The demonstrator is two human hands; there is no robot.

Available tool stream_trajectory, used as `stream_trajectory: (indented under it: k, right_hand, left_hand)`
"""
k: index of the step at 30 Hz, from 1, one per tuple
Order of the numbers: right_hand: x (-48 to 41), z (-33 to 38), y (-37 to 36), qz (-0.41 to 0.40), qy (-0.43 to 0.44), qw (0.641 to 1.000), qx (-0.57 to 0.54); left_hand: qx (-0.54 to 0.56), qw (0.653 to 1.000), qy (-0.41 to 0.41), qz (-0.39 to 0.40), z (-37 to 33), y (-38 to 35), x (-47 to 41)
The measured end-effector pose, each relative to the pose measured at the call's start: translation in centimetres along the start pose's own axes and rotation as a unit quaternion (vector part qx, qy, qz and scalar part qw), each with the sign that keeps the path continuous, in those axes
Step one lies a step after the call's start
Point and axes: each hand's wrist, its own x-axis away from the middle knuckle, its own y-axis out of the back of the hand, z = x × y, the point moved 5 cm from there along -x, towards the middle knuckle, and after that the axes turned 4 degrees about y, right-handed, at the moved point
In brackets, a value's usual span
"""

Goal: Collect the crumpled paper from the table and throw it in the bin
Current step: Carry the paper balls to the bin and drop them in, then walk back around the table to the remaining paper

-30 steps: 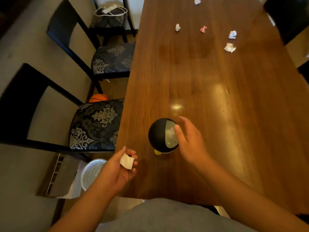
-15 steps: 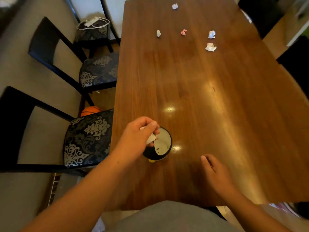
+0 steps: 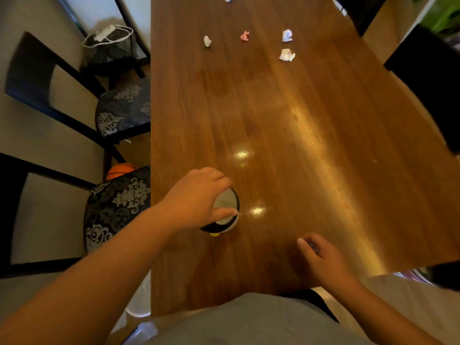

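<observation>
Left hand (image 3: 199, 199) curls loosely over the small black desktop bin (image 3: 225, 215), fingers touching its grey lid; any paper is hidden. Right hand (image 3: 321, 260), half-curled, rests on the desk (image 3: 298, 145) near the bin. Paper scraps (image 3: 286, 55) lie far beyond.

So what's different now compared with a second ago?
The left hand, which held a white paper scrap off the table's edge, swung over the small black bin and now covers its opening; the scrap is no longer visible. The right hand left the bin and pulled back toward the near edge. The five crumpled papers at the far end stayed put.
</observation>
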Motion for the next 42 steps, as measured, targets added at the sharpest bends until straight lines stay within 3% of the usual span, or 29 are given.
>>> stream_trajectory:
  k: [4,6,9,13,16,22,27,33,42]
  right_hand:
    - [2.5,-0.9,-0.3,0.007,-0.027,1.000,-0.003]
    - [4.3,-1.7,-1.0,0.012,-0.045,0.999,0.012]
    - [7.0,-3.6,-2.4,0.001,-0.066,0.997,0.039]
    - [10.1,-7.1,-4.6,0.003,-0.120,0.991,0.058]
    - [12.5,-10.8,-5.5,0.000,-0.202,0.979,0.034]
    - [19.5,-18.0,-4.8,-0.022,-0.280,0.960,-0.017]
    - [26.9,-25.5,-1.7,-0.056,-0.359,0.928,-0.085]
    - [37.1,-34.4,2.4,-0.116,-0.403,0.894,-0.159]
    - [49.0,-43.4,6.8,-0.183,-0.482,0.817,-0.258]
  left_hand:
    - [0.083,0.988,0.000,-0.131,-1.9,1.9,3.6]
    - [0.130,0.982,0.002,-0.138,-3.3,0.7,6.1]
    - [0.237,0.971,0.036,0.015,-5.2,-4.9,9.3]
    - [0.349,0.899,0.086,0.249,-7.2,-16.0,13.1]
    - [0.372,0.856,0.110,0.341,-8.3,-22.3,15.2]
    - [0.276,0.865,0.153,0.391,-8.0,-28.2,16.7]
    - [0.285,0.867,0.193,0.360,-12.3,-27.6,14.4]
    - [0.260,0.867,0.205,0.373,-24.2,-28.9,11.2]
    - [0.219,0.874,0.090,0.425,-43.0,-29.0,7.0]
